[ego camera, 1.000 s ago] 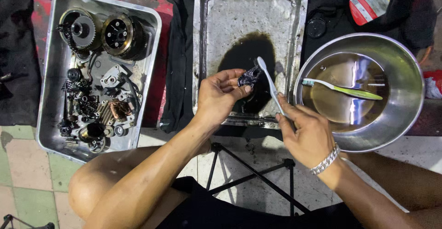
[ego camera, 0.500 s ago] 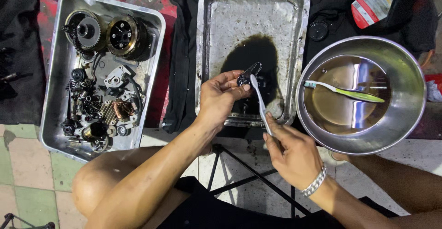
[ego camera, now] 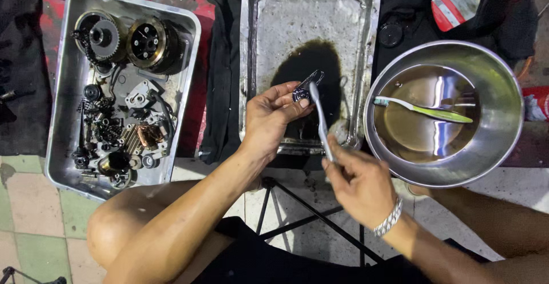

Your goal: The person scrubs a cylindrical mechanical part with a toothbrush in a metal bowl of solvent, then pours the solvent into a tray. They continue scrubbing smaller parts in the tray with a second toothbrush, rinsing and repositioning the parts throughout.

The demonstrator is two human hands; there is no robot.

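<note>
My left hand [ego camera: 271, 115] pinches small dark metal part [ego camera: 304, 91] over oily rectangular steel tray [ego camera: 251, 61]. My right hand [ego camera: 357, 184] grips white-handled brush [ego camera: 320, 118], bristle end touching part.

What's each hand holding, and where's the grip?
Left hand: small dark metal part, pinched at its lower end by the fingertips. Right hand: white brush, grip on the handle's lower end.

I find the middle tray [ego camera: 274, 21] floor open above its oil pool [ego camera: 311, 67]; the steel bowl [ego camera: 503, 90] blocks rightward passage.
</note>
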